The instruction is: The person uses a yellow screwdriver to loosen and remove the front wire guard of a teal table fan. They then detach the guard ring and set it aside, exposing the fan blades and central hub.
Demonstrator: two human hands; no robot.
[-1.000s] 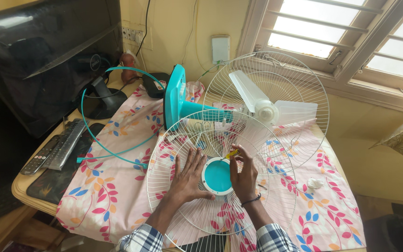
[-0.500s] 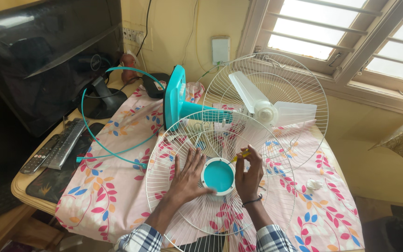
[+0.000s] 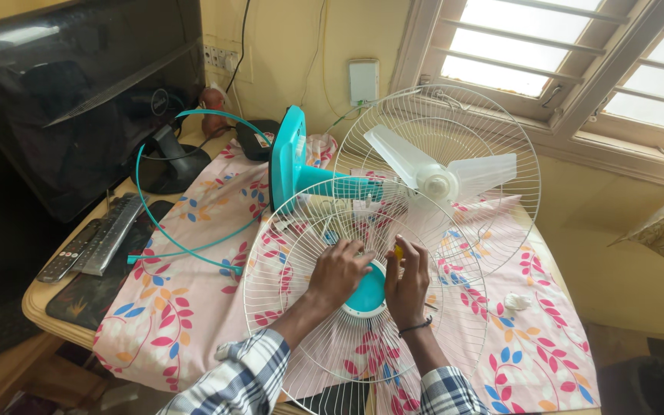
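Floral cloth (image 3: 194, 307) covers the desk under a bright window; at left lie remote controls (image 3: 90, 247) and a teal ring (image 3: 186, 192); the left hand (image 3: 340, 273), fingers curled, presses the teal hub (image 3: 368, 296) of the white front grille (image 3: 363, 292); the right hand (image 3: 407, 284) pinches a small yellow tool (image 3: 398, 252) just beside it; behind stands the fan (image 3: 436, 180).
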